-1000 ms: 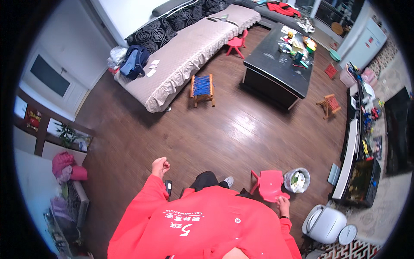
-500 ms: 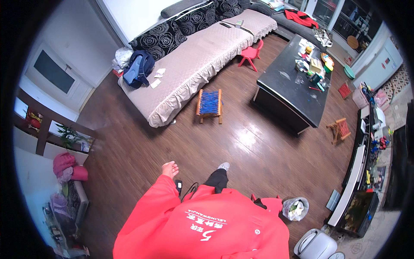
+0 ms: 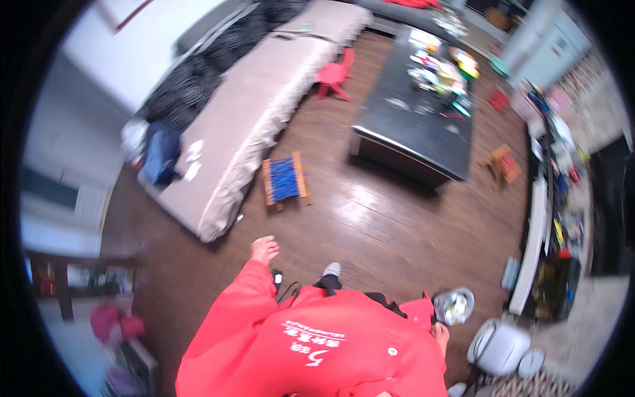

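Note:
My left hand (image 3: 265, 249) hangs out ahead of its red sleeve, fingers loosely bent and a little apart, with nothing in it. Close by it, a small black device (image 3: 276, 278) with a black cable shows at my side. At the right edge of my red jacket, part of my right hand (image 3: 441, 334) comes into view, its fingers blurred. Just beyond it stands a waste bin (image 3: 455, 306) lined with a clear bag and holding crumpled rubbish. One foot (image 3: 332, 269) in a grey shoe or sock is forward on the wooden floor.
A low stool with blue webbing (image 3: 284, 180) stands by the long covered sofa (image 3: 245, 99). Right of it is a black table (image 3: 413, 132) with clutter on top. A red chair (image 3: 336, 78), a small wooden stool (image 3: 504, 165) and a grey lidded container (image 3: 497, 347) stand around the floor.
The view has turned and moved forward, so the sofa, stool and table sit farther left and the blue stool nearer. My right hand has come into view beside the bin.

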### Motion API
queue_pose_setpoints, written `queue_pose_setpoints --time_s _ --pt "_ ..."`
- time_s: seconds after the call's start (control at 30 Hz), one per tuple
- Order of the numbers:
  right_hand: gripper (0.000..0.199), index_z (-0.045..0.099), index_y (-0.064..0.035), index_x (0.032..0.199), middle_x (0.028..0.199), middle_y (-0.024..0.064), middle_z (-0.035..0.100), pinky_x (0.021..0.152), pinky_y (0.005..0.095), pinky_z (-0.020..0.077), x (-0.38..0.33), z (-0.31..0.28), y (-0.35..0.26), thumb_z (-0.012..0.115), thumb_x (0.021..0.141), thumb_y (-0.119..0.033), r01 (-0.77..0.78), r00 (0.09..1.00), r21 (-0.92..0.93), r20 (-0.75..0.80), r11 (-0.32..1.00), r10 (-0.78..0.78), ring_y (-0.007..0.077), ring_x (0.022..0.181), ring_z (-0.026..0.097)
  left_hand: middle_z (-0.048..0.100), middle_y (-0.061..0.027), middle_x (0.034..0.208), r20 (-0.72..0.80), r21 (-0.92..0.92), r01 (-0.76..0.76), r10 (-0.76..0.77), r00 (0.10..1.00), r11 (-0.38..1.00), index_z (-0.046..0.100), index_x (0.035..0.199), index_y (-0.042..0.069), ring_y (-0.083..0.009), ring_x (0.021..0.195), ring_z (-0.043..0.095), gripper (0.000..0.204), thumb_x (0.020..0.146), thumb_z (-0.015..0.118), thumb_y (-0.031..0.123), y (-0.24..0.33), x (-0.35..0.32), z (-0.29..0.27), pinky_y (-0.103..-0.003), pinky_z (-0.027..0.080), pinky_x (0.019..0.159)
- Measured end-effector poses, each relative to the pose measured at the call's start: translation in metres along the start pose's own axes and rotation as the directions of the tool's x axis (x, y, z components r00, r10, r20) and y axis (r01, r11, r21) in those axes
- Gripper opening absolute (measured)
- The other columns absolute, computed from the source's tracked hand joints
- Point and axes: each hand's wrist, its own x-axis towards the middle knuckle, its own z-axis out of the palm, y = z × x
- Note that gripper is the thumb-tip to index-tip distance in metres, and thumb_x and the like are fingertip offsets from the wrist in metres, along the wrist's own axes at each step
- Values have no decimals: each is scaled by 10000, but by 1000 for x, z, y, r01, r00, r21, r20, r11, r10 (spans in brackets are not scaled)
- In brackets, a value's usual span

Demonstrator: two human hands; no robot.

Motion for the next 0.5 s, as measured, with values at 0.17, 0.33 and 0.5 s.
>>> queue_pose_setpoints --time_s 0.17,0.33,0.5 --pt "166 605 -37 843 704 11 582 499 254 439 -31 -1 4 539 886 -183 -183 958 59 -212 981 191 113 619 563 590 -44 832 -70 119 96 -88 994 988 562 1038 103 -196 766 590 198 875 494 194 8 32 51 -385 517 684" --pt "215 562 -75 746 590 23 544 384 278 384 -21 -16 63 551 888 -237 -474 854 181 -144 862 500 137 435 490 607 -56 856 -27 116 111 -109 994 987 565 1075 104 -194 753 592 229 865 500 167 15 55 126 -396 517 672" --pt "218 549 -74 708 575 12 520 432 277 404 47 -28 40 535 875 -214 -400 904 162 -92 902 417 133 481 506 608 -49 811 -2 211 46 -47 999 976 580 1013 101 -184 672 592 170 866 511 150 27 44 229 -358 523 601"
